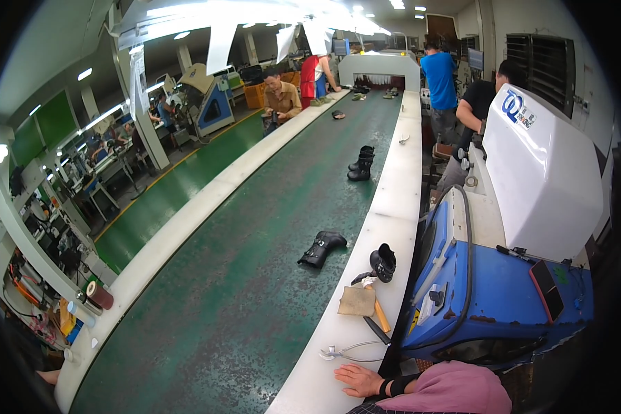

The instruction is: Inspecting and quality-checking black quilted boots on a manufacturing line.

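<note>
My right hand lies flat on the white ledge beside the conveyor, fingers stretched out, nothing in them. A dark band is round its wrist, below a pink sleeve. Just beyond it rest wire-handled pincers. Farther up the ledge are a black-handled tool, a hammer with a yellowish handle, a tan square pad and a small black boot. Another black boot lies on its side on the green belt. My left hand is not in view.
Close on the right stands a blue and white machine. A pair of black boots stands farther up the belt, with more footwear near the tunnel. Several people work along both sides. A thread spool sits on the left ledge.
</note>
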